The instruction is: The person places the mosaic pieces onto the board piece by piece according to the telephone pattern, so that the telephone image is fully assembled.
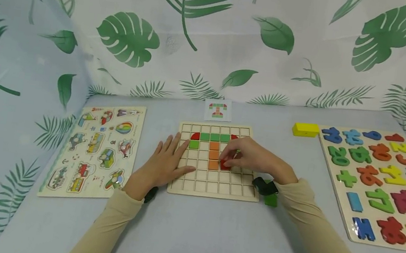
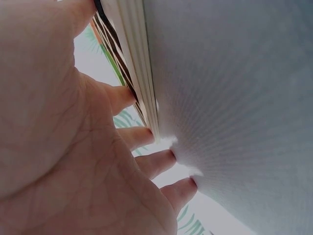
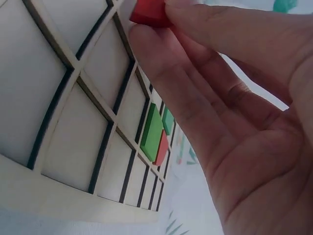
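Observation:
A wooden grid board [image 1: 214, 190] lies on the table. In it sit a row of green squares [image 1: 215, 137], a column of orange squares [image 1: 214, 154], a red rounded tile [image 1: 195, 136] and a green tile [image 1: 194, 144] at the left. My left hand [image 1: 161, 166] rests along the board's left edge with fingers spread; in the left wrist view its fingertips reach the edge and the cloth. My right hand [image 1: 251, 156] pinches a red tile [image 3: 149, 13] between thumb and fingers, just right of the orange column's lower end. Another red tile [image 1: 234, 137] shows partly behind this hand.
A card with a coloured pattern [image 1: 218, 110] lies behind the board. To the left is a picture puzzle [image 1: 107, 152], to the right a number puzzle [image 1: 337, 191]. A yellow block [image 1: 305, 130] stands beside the latter. Green pieces [image 1: 271, 199] lie under the right wrist.

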### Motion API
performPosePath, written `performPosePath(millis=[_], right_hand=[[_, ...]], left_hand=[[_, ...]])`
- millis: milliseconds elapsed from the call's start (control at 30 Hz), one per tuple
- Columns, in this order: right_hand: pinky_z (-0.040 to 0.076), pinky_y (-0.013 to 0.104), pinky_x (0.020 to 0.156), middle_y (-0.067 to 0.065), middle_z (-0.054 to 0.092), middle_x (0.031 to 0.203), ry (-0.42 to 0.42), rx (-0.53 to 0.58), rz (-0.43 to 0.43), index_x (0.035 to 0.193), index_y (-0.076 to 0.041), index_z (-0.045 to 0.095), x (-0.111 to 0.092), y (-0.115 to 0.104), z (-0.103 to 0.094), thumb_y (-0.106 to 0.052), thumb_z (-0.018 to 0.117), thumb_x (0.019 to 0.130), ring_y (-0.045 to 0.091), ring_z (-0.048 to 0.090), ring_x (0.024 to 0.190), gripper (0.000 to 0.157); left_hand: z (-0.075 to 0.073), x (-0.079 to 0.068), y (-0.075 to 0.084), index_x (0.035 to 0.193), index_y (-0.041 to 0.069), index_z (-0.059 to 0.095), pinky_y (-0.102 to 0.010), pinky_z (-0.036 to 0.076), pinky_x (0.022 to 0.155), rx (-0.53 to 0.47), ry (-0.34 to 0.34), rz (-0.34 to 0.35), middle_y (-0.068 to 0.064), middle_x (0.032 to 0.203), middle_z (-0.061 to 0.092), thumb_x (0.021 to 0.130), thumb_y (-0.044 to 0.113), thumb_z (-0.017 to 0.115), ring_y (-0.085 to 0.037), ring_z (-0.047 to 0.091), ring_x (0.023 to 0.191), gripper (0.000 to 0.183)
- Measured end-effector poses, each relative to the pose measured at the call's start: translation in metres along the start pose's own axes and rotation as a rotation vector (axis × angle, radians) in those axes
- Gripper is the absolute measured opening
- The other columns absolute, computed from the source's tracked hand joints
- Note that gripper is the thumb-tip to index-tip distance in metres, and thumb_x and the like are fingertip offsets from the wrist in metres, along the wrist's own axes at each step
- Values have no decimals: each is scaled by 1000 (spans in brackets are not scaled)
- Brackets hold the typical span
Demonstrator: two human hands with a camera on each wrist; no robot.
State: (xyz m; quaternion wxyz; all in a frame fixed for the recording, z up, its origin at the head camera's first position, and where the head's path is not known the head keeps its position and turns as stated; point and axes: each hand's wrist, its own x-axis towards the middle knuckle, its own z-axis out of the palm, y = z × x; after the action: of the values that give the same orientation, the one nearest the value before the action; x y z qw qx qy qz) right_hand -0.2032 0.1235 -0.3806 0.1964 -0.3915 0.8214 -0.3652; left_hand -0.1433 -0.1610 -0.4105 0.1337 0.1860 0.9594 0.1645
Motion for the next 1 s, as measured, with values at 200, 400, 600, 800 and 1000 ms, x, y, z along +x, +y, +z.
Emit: performPosePath(millis=[200, 400, 600, 800, 1000], right_hand=[[61, 33, 82, 3, 75, 96, -11, -61, 10, 100, -1, 80, 3, -4, 2, 5, 78, 90, 15, 69, 86, 11], [60, 31, 80, 4, 75, 94, -11, -121, 24, 98, 0, 79, 5, -8, 3, 5, 80, 88, 13, 70, 83, 11], [59, 29, 76, 5, 76, 93, 0, -143, 43, 99, 2, 80, 6, -11, 5, 5, 82, 87, 12, 70, 81, 12], [59, 27, 75, 6, 76, 94, 6, -153, 60, 101, 3, 81, 7, -12, 8, 5, 82, 87, 11, 70, 80, 14], [60, 28, 75, 5, 75, 92, 13, -162, 50, 98, 2, 82, 6, -11, 8, 6, 82, 86, 12, 71, 81, 12]], left_hand=[[0, -1, 0, 168, 6, 14, -63, 5, 126, 6, 1, -3, -25, 173, -2, 107, 54, 53, -48, 1, 158, 88], [0, 0, 0, 169, 7, 13, -62, 5, 126, 11, -4, -8, -25, 173, -3, 107, 55, 52, -47, 0, 158, 88], [0, 0, 0, 169, 6, 12, -62, 5, 126, 8, -7, -7, -25, 173, -3, 107, 55, 52, -47, -1, 159, 88], [-1, 0, 0, 169, 6, 13, -63, 5, 126, 10, -10, -8, -25, 173, -3, 107, 55, 52, -47, 0, 158, 88], [0, 0, 0, 169, 6, 13, -63, 4, 126, 5, -8, -7, -25, 173, -3, 107, 55, 52, -47, -1, 159, 88]])
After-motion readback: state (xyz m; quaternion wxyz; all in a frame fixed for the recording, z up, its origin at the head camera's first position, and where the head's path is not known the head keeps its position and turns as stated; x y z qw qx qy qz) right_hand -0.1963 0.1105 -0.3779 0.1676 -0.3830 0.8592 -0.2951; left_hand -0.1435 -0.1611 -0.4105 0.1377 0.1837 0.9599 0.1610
